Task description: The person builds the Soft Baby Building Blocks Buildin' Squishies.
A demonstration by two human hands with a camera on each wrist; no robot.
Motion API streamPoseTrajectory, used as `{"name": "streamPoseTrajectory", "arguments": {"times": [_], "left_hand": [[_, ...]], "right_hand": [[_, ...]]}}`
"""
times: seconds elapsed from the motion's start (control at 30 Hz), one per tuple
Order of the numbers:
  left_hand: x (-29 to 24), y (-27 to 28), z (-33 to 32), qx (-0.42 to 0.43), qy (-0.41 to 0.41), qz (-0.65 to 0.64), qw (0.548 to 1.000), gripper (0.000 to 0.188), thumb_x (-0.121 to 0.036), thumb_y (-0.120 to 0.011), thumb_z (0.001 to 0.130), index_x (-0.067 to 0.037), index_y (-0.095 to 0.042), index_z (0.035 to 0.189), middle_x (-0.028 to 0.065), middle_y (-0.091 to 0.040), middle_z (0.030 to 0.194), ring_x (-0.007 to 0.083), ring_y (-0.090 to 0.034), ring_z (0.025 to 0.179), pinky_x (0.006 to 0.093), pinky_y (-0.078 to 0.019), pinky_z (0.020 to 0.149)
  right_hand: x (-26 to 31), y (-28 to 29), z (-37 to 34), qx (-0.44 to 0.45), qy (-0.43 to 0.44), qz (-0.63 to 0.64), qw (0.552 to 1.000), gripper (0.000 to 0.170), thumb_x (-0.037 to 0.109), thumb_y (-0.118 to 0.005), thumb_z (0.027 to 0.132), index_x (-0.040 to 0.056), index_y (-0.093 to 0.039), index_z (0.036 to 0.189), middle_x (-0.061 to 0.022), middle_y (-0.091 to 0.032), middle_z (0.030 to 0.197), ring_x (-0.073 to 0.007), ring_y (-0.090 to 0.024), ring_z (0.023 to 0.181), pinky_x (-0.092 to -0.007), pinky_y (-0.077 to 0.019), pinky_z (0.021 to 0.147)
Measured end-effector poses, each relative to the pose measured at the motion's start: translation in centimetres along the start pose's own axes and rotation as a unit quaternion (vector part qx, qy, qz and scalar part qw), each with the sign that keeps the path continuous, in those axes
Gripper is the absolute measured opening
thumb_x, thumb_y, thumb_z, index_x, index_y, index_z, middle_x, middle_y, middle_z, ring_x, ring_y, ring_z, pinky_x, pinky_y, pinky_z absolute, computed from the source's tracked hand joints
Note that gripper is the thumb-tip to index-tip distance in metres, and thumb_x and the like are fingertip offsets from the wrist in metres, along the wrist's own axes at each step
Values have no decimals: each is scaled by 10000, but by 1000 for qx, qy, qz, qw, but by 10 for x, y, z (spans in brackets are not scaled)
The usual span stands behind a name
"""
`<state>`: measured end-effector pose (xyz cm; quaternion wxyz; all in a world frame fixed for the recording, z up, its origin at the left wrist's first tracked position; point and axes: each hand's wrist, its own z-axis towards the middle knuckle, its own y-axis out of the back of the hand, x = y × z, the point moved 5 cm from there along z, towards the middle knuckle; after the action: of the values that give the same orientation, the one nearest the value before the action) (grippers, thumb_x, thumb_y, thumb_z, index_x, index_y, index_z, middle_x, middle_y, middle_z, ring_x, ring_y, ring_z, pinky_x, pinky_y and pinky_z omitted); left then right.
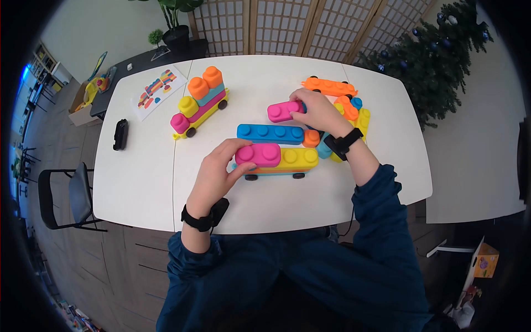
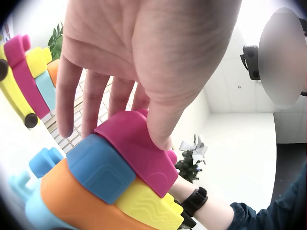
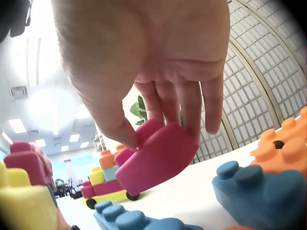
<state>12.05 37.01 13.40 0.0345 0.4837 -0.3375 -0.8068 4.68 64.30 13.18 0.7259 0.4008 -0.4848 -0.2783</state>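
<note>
My left hand (image 1: 214,166) grips a pink block (image 1: 260,155) between thumb and fingers. That block sits on top of a wheeled toy car, beside a yellow block (image 1: 300,158). Below them in the left wrist view are a blue block (image 2: 101,167) and an orange layer (image 2: 72,201) over a light-blue base. My right hand (image 1: 321,113) pinches a second pink block (image 3: 158,160) and holds it above the table, past the long blue block (image 1: 270,133). An orange block (image 1: 311,138) lies at the long blue block's right end.
A built car (image 1: 200,110) with pink, yellow and orange blocks stands at the left. Behind it lies a printed picture sheet (image 1: 160,91). A black object (image 1: 120,134) rests near the left edge. Loose blocks and an orange wheeled base (image 1: 330,87) lie around my right wrist.
</note>
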Motion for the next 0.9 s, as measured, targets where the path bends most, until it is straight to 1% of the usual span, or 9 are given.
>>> {"name": "streamPoseTrajectory", "arguments": {"times": [0.07,0.13,0.27,0.33,0.47,0.5,0.7,0.77,0.9], "left_hand": [[-1,0,1,-18,-6,-1,1000,417,-208,-820,870,-51,-667,1224,147,-697,1122,345,-693,1004,382,-558,884],[-1,0,1,-18,-6,-3,1000,417,-210,-821,869,-53,-668,1224,144,-698,1121,343,-693,999,380,-559,880],[-1,-1,1,-22,1,-8,1000,417,-217,-825,869,-60,-673,1225,134,-701,1117,328,-697,981,372,-564,848],[-2,0,0,-20,10,-8,1000,421,-220,-825,870,-61,-671,1228,132,-701,1118,320,-700,975,369,-567,831],[-3,-2,0,-21,15,-12,1000,426,-214,-822,878,-60,-661,1241,126,-699,1134,305,-709,978,366,-589,804],[-3,-2,0,-21,15,-12,1000,426,-214,-822,878,-60,-661,1241,126,-699,1134,305,-709,978,366,-589,804],[-2,-2,1,-13,26,-28,999,432,-196,-817,882,-57,-651,1256,131,-689,1168,306,-711,1025,379,-622,827],[0,-3,2,8,42,-36,998,426,-115,-806,889,-47,-642,1276,110,-677,1213,248,-686,1125,358,-632,859],[2,-3,4,11,45,-61,997,429,-116,-806,891,-48,-642,1281,105,-675,1220,244,-682,1139,356,-635,859]], "right_hand": [[0,8,-12,-16,-23,33,999,268,140,-757,869,21,-663,1090,-113,-718,1006,-272,-711,982,-374,-562,879],[2,17,-28,-74,-9,156,985,280,163,-748,875,21,-657,1099,-117,-722,1078,-262,-705,1002,-362,-553,921],[26,34,-69,-76,-24,184,980,278,153,-746,898,32,-653,1130,-80,-717,1093,-214,-703,1005,-358,-553,933],[29,34,-88,-90,-47,256,961,278,128,-740,903,35,-647,1149,-63,-715,1102,-180,-696,1032,-354,-555,938],[33,27,-111,-85,-73,295,949,279,95,-732,917,36,-635,1172,-53,-708,1148,-160,-680,1053,-334,-549,949],[39,22,-118,-99,-40,273,956,296,94,-743,915,42,-632,1184,-56,-697,1183,-160,-673,1075,-333,-547,956],[38,5,-124,-100,-52,263,958,301,63,-749,909,29,-625,1182,-75,-689,1195,-174,-672,1109,-340,-543,994],[40,3,-123,-110,-40,256,959,304,51,-748,906,25,-624,1183,-77,-689,1191,-180,-674,1114,-342,-542,1003],[32,-6,-125,-117,-50,288,949,327,58,-768,902,11,-622,1190,-95,-693,1197,-197,-684,1113,-339,-545,1002]]}}
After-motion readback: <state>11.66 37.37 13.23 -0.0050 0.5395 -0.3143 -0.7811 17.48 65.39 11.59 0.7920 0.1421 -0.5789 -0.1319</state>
